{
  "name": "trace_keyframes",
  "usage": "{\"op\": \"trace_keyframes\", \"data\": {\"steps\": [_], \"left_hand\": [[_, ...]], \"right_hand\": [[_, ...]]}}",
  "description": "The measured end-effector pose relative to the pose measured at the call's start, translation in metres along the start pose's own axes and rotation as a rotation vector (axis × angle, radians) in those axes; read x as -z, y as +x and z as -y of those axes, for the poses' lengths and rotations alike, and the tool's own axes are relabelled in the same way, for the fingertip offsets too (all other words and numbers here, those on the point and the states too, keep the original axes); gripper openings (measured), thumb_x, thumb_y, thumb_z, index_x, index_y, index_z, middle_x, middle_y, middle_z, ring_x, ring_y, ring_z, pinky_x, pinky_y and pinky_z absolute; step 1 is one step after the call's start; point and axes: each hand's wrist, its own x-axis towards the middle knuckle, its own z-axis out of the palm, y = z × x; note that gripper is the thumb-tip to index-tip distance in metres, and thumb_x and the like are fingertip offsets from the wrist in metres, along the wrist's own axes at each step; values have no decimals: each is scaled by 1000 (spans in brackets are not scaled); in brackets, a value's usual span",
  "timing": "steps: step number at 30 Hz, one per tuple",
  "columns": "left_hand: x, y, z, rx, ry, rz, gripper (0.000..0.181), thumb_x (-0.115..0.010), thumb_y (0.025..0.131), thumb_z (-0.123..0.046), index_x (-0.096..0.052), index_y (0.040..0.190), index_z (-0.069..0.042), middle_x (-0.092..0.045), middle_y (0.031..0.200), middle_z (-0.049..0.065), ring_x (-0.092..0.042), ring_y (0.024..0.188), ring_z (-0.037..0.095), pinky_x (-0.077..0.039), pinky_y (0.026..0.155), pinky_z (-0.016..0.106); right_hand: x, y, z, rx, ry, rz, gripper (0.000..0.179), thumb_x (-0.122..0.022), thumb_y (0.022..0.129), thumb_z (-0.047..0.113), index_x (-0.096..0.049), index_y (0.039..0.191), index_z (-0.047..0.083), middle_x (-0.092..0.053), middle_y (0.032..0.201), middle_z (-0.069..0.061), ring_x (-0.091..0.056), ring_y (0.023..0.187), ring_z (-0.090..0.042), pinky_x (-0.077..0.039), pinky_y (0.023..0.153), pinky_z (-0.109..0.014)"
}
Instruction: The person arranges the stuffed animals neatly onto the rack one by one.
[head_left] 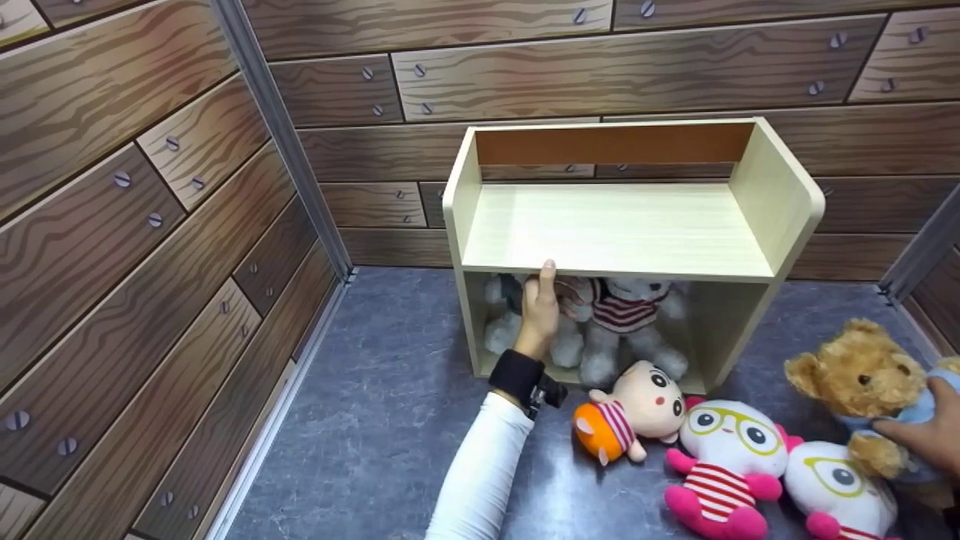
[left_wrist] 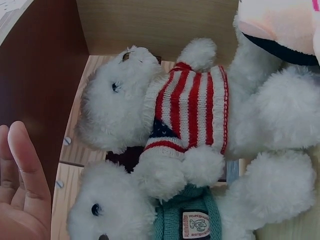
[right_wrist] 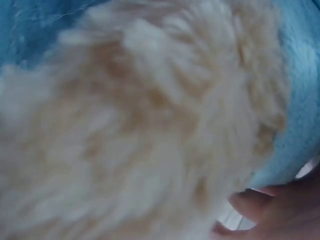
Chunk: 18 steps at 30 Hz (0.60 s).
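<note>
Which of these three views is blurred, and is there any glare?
Right wrist: blurred, the brown teddy bear filling most of the frame, its fur smeared; head: mostly clear, with sheen on the grey floor beside the white sleeve and a bright patch on the shelf unit; left wrist: dimmer, but the red-and-white striped sweater shows its knit.

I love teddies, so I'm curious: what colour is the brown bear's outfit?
The outfit is light blue; the head view shows it best.

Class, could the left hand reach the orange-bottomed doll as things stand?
Probably yes: the doll lies in front of the shelf, near the left hand, and the head view shows nothing covering it.
</note>
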Motion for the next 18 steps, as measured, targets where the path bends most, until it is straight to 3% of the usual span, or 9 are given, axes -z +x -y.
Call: {"op": "trace_keyframes", "data": {"steps": [2, 4, 5, 7, 8, 11, 13, 15, 18], "left_hand": [[0, 0, 0, 4, 0, -4, 59, -28, 106, -18, -63, 83, 24, -54, 72, 49, -58, 48, 37, -52, 47, 50], [0, 1, 0, 11, -10, -6, 60, -28, 107, -18, -62, 82, 25, -53, 73, 50, -53, 52, 54, -52, 45, 41], [0, 1, 1, 15, -11, -7, 61, -28, 107, -18, -62, 83, 25, -53, 73, 51, -52, 55, 59, -51, 44, 36], [0, 1, 1, 21, -9, -11, 62, -27, 107, -19, -62, 82, 26, -53, 73, 51, -52, 54, 58, -49, 44, 30], [0, 1, 0, 24, -8, -13, 62, -27, 107, -19, -62, 82, 25, -53, 74, 51, -54, 51, 52, -49, 44, 29], [1, 0, 0, 28, -11, -14, 61, -27, 107, -18, -63, 82, 25, -52, 74, 52, -56, 47, 32, -48, 44, 28], [1, 0, -1, 29, -23, -10, 61, -28, 107, -19, -63, 82, 25, -51, 74, 53, -56, 46, 23, -48, 44, 27], [1, 0, -1, 32, -34, -4, 62, -28, 108, -20, -62, 83, 26, -51, 75, 53, -56, 46, 19, -48, 44, 26], [1, 2, 5, 41, -21, -7, 62, -27, 107, -20, -63, 85, 25, -52, 75, 52, -57, 46, 14, -48, 44, 26]], "right_hand": [[0, 0, 8, 62, 38, -70, 85, -74, 73, 14, -28, 134, -22, -34, 126, -48, -38, 113, -63, -35, 92, -70], [0, 1, 15, 134, 91, -155, 77, -77, 65, 5, -36, 125, -20, -43, 113, -44, -56, 97, -36, -44, 82, -53], [1, 0, 19, 166, 111, -190, 74, -78, 62, 3, -39, 121, -19, -46, 107, -42, -56, 89, -17, -44, 77, -43], [2, -1, 27, 213, 153, -239, 71, -80, 58, -1, -43, 117, -15, -50, 100, -39, -40, 82, 13, -37, 71, -28], [2, -2, 31, 225, 178, -257, 71, -80, 56, -3, -44, 117, -15, -52, 100, -39, -29, 83, 21, -34, 71, -22], [5, -7, 46, 222, 213, -273, 75, -79, 58, -5, -44, 123, -14, -52, 107, -40, -34, 89, 14, -31, 80, -18], [7, -10, 56, 232, 230, -297, 76, -79, 57, -5, -44, 125, -13, -51, 109, -40, -47, 94, -10, -32, 85, -25], [11, -13, 67, 242, 232, -319, 78, -80, 56, -2, -46, 125, -12, -50, 109, -40, -46, 96, -37, -32, 86, -35], [15, -20, 84, 260, 227, -343, 81, -83, 54, 3, -49, 126, -10, -49, 109, -41, -44, 100, -52, -29, 84, -43]]}}
